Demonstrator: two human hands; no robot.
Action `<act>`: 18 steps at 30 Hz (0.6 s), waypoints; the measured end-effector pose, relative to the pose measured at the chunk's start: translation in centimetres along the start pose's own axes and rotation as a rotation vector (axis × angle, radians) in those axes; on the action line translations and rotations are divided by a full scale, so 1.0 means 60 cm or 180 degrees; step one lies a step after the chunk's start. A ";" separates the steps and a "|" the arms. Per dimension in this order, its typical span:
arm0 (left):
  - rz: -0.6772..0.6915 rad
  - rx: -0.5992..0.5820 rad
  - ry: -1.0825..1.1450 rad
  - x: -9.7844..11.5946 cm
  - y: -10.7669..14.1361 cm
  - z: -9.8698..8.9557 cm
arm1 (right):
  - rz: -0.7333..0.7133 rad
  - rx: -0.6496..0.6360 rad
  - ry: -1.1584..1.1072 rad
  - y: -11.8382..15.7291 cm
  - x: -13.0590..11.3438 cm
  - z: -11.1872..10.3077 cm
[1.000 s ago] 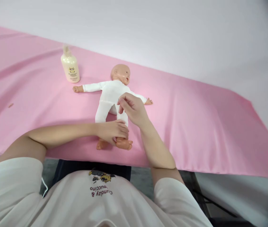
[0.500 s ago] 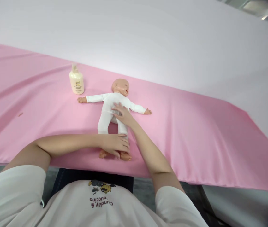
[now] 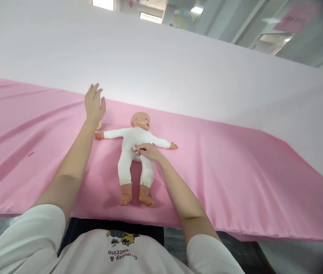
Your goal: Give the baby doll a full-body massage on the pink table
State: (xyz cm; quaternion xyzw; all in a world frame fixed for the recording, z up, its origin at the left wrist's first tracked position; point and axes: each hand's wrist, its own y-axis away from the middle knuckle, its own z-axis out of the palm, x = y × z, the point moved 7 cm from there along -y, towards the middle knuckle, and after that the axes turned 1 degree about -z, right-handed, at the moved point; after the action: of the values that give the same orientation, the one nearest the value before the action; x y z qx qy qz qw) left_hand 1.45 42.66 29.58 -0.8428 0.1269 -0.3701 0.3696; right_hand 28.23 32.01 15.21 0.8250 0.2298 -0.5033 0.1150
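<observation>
From the head camera, my right hand (image 3: 147, 151) lies flat on the doll (image 3: 135, 152), fingers loose and spread over the belly of its white suit, pressing on it rather than closing around it. The doll lies on its back on the pink sheet (image 3: 235, 179), head away from me, arms out to both sides, bare feet pointing toward my body, so its legs run down just left of my right forearm. My left hand (image 3: 94, 103) is raised well beyond the doll's outstretched arm, palm open, fingers apart, holding nothing. Just below that wrist a small pale bit of some object (image 3: 99, 125) peeks out beside the doll's hand; I cannot tell what it is. My white shirt (image 3: 115, 251) fills the bottom edge.
</observation>
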 end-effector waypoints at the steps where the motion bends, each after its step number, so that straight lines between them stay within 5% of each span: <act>1: -0.0162 0.0054 -0.0127 -0.026 -0.003 0.000 | 0.0057 0.0028 -0.0078 -0.002 0.002 -0.002; 3: -0.0356 -0.0020 -0.0294 -0.059 0.008 0.016 | 0.0181 0.0096 -0.0178 -0.006 0.009 -0.004; 6: -0.0470 -0.0118 -0.0448 -0.055 0.047 0.062 | 0.0248 0.0196 -0.0277 -0.014 0.021 -0.004; 9: -0.0156 -0.0597 -0.0219 0.016 0.093 0.134 | 0.0065 0.0406 -0.0281 -0.017 0.027 0.002; 13: 0.0507 -0.1559 0.1014 0.147 0.183 0.221 | -0.0242 0.1229 -0.0473 -0.007 0.022 -0.002; 15: 0.0866 -0.1978 0.1524 0.200 0.231 0.240 | -0.0370 0.1613 -0.0728 -0.001 0.013 -0.007; 18: 0.0993 -0.2074 0.1918 0.238 0.273 0.237 | -0.0502 0.1912 -0.1252 -0.005 -0.004 -0.011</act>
State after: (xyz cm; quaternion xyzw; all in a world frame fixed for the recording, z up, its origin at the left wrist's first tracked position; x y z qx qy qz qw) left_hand 22.56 31.86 18.97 -0.7407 0.4632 -0.4793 0.0838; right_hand 28.49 32.47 15.75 0.6892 0.1081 -0.7047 -0.1296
